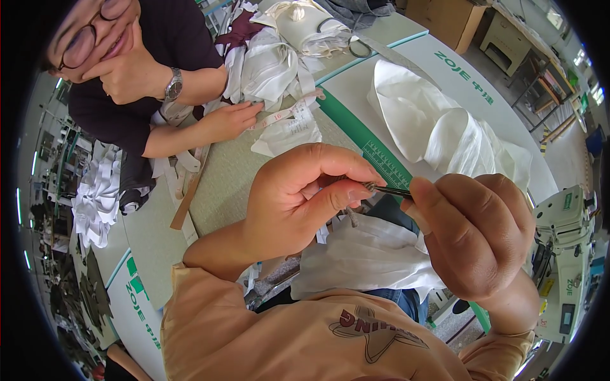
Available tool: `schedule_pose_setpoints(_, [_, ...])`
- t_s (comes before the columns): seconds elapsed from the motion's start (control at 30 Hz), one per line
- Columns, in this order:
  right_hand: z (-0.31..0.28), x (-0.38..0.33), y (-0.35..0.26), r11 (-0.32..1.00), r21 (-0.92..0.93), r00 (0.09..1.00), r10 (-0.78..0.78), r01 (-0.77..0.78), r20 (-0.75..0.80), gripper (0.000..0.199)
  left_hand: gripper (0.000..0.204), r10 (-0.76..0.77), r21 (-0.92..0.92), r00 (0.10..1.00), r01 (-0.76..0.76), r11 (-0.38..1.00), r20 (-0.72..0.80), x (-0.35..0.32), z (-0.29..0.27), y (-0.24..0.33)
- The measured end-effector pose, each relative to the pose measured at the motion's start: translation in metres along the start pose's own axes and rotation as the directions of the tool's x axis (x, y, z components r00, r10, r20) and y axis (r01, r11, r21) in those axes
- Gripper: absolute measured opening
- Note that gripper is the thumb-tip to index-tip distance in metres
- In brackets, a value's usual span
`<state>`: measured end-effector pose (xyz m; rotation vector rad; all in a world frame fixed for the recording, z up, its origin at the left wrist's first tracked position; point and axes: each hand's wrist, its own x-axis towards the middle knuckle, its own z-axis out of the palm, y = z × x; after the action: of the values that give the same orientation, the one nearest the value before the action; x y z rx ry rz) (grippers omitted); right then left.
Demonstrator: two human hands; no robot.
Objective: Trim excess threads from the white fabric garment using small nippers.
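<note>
My left hand (298, 203) is raised over the table edge, thumb and forefinger pinching a thin grey patterned strip of cloth (353, 219) whose end hangs below the thumb. Facing it, my right hand (480, 235) grips dark, slender tweezers (394, 190) between thumb and forefinger. Their points touch the strip at my left fingertips. The part of the strip inside my left hand is hidden. White cloth (362, 254) lies across my lap under both hands.
At the far left a co-worker's forearm (184, 136) rests on the table by a tape measure (279, 116) and white pieces. A green ruled strip (381, 152) crosses the tabletop. White fabric (445, 127) lies beyond my right hand; a sewing machine (562, 254) stands at right.
</note>
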<state>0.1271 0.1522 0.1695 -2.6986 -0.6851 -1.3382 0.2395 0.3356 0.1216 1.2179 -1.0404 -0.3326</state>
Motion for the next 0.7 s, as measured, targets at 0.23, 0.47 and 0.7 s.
schedule_pose_setpoints(0.23, [-0.002, 0.004, -0.006, 0.972, -0.197, 0.992, -0.114, 0.124, 0.063, 0.032, 0.017, -0.015, -0.034, 1.0, 0.015, 0.999, -0.001, -0.001, 0.0, 0.002])
schedule_pose_setpoints(0.47, [0.011, -0.001, -0.011, 0.892, -0.379, 0.966, -0.258, 0.246, 0.021, 0.02, 0.014, 0.138, 0.188, 0.99, -0.134, 0.973, -0.012, -0.002, -0.001, 0.002])
schedule_pose_setpoints(0.7, [0.022, -0.002, -0.013, 0.755, 0.455, 0.88, 0.433, -0.472, 0.194, 0.019, 0.014, 0.377, 0.547, 0.926, -0.315, 0.776, -0.001, 0.003, -0.001, 0.003])
